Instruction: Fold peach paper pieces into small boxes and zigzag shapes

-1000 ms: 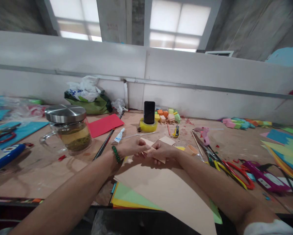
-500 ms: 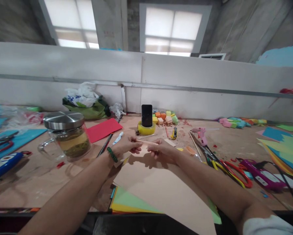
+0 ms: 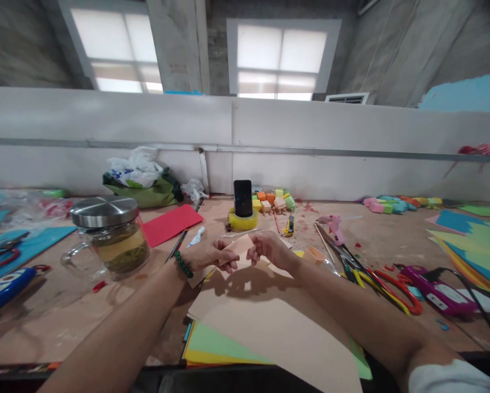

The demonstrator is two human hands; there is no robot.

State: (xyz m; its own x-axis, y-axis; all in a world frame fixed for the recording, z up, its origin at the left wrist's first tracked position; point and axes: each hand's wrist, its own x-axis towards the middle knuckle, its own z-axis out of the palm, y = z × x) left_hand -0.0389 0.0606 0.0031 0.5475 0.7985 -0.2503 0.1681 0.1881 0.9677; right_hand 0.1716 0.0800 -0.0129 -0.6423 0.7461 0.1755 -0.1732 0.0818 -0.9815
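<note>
A small strip of peach paper (image 3: 240,245) is pinched between both hands above the middle of the table. My left hand (image 3: 218,255), with a green bead bracelet at the wrist, grips its left end between thumb and fingers. The fingers of my right hand (image 3: 271,248) are closed at its right edge. Below the hands lies a large peach paper sheet (image 3: 269,316), on top of green and yellow sheets (image 3: 224,341). Behind them a phone (image 3: 243,197) stands upright in a yellow tape roll (image 3: 245,219).
A glass tea mug (image 3: 116,240) and red paper (image 3: 171,224) are at left. Small folded paper blocks (image 3: 271,201) lie behind. A yellow utility knife (image 3: 289,225), pink glue gun (image 3: 335,229), red-handled scissors (image 3: 396,289) and purple device (image 3: 437,292) lie at right.
The peach strip, seen nearly edge-on before, is now tilted with its flat face showing. My right hand's fingers have shifted at its right edge. The camera view has tipped up slightly.
</note>
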